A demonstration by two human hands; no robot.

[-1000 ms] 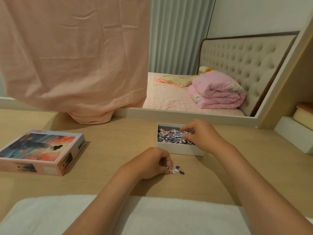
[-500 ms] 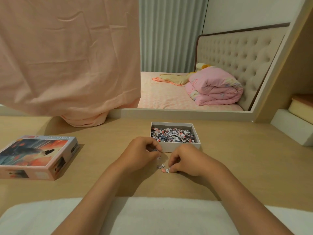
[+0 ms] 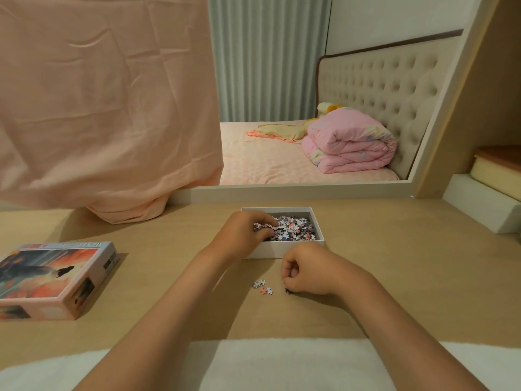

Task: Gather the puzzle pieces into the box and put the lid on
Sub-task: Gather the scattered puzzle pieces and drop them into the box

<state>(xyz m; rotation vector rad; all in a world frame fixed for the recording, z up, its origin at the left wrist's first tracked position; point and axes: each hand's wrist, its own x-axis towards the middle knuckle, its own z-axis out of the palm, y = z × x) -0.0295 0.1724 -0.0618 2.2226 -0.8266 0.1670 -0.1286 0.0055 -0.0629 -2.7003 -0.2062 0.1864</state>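
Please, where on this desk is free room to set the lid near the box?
Free: the desk between the lid and the left forearm, and right of the box up to the white block. Crowded: before the box, where loose pieces lie and the right hand pinches one.

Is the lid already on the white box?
No, the white box stands open, and the printed lid lies apart on its left.

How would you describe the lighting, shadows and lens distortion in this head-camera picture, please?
Head view: warm, soft indoor light, no glare; the lid and the left forearm throw soft-edged shadows to their right on the table; the wide-angle lens seems to lean the white frame at right; the loose pieces look small but sharp, without motion blur.
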